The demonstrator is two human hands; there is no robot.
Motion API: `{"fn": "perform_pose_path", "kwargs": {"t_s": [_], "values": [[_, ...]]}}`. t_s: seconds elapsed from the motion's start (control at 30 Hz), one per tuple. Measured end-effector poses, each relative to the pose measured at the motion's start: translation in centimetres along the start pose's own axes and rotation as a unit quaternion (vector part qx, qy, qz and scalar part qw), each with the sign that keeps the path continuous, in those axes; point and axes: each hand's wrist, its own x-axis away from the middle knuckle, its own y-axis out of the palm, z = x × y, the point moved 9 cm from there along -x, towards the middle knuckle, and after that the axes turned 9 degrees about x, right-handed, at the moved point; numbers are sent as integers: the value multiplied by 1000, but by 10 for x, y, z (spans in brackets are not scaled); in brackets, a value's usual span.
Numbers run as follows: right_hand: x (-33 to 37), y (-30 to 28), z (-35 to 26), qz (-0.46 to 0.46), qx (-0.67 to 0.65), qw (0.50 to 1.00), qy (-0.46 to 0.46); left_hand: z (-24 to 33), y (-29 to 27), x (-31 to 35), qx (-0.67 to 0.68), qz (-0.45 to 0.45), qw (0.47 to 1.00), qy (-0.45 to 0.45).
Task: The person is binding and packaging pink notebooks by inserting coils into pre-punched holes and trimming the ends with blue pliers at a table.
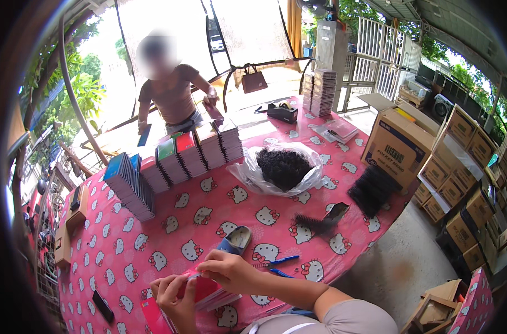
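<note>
A red-covered notebook (206,290) lies by the table's near edge, over several whitish sheets or pads. My left hand (175,298) is closed on its upper edge, thumb and fingers pinched together. Close beside it, my right hand (226,271) pinches at the same edge; whatever small piece sits between the fingertips is too small to make out. Right of my right hand lie blue-handled pliers (284,260). Just above my hands is a blue, slipper-shaped object (235,240) with a pale inside.
Stacked spiral notebooks (132,189) stand at the left. A white plastic bag (250,175) holds black coils (284,168); loose black coils (371,192) lie right of it. A carton (398,146), tape dispenser (283,113) and phone (102,306) sit around. Another person (172,100) stands across the table.
</note>
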Motion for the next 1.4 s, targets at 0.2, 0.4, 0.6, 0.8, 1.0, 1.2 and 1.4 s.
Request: {"fn": "perform_pose_path", "kwargs": {"t_s": [0.2, 0.4, 0.6, 0.8, 1.0, 1.2, 1.4], "values": [[-18, -1, 19, -78, -93, 991, 58, -1, -6, 4, 2, 3, 1000, -11], [-10, 11, 14, -199, -101, 969, 105, -2, -6, 3, 26, -1, 1000, -13], [-5, -6, -19, -100, 99, 990, 8, 0, -8, 11, -2, 9, 1000, 15], [-3, 6, -10, -126, 101, 987, 3, 15, -9, 15, -25, 66, 991, 116], [-5, -5, -26, -47, 156, 986, -27, 5, -7, 17, -18, 8, 998, 61], [-2, 4, -26, -81, 190, 978, -37, 5, -9, 16, -10, 21, 1000, 8], [-6, -1, -36, -34, 221, 973, -60, 5, -10, 17, 3, 8, 1000, 18]]}}
